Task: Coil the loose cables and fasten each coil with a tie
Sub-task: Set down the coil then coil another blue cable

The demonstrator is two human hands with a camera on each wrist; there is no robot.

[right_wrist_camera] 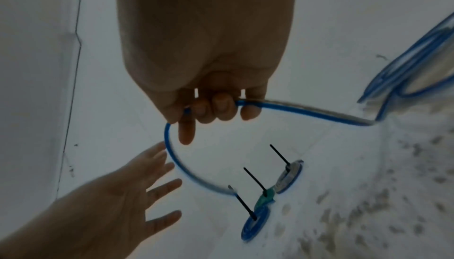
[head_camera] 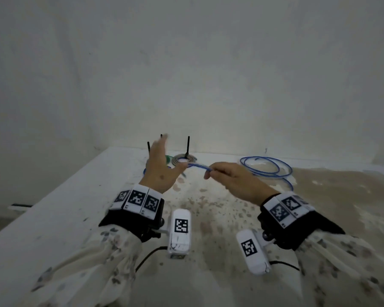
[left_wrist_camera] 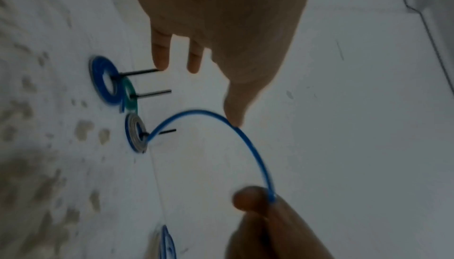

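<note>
A loose blue cable (head_camera: 197, 166) arcs in the air between my two hands. My right hand (head_camera: 217, 173) grips it near its free end, fingers curled round it (right_wrist_camera: 221, 108). From there it runs back to loose blue loops (head_camera: 266, 168) lying on the table at the right. My left hand (head_camera: 162, 160) is raised with straight, spread fingers; only its thumb tip (left_wrist_camera: 233, 119) touches the cable arc (left_wrist_camera: 248, 143). Three small coils, blue (left_wrist_camera: 105, 80), green (left_wrist_camera: 130, 98) and grey (left_wrist_camera: 135, 135), lie at the back, each with a black tie (right_wrist_camera: 277, 154) sticking up.
The white table (head_camera: 75, 207) has brown stains over its middle and right. A pale wall (head_camera: 208, 85) stands directly behind the coils, and the table's left edge (head_camera: 42, 204) drops off beside my left arm.
</note>
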